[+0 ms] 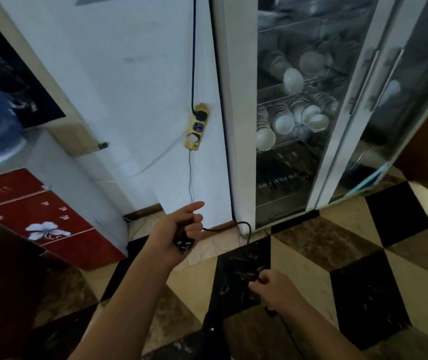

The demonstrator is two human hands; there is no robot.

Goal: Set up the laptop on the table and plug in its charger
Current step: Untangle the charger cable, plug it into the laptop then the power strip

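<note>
At frame centre the left hand [181,231] grips the charger plug [183,246], prongs facing back; the right hand [272,288] pinches its cord [223,228]. Turn the prongs toward the power strip [197,126] above, feeding slack.

Black charger plug [183,246], prongs toward the camera, its cable [241,226] trailing rightward above checkered floor.

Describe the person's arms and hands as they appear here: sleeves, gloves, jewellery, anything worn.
Both forearms are bare up to the frame edge, with no sleeve in view. The left hand and the right hand wear no gloves, and no ring, watch or bracelet shows on either wrist in this dim, slightly blurred picture.
</note>
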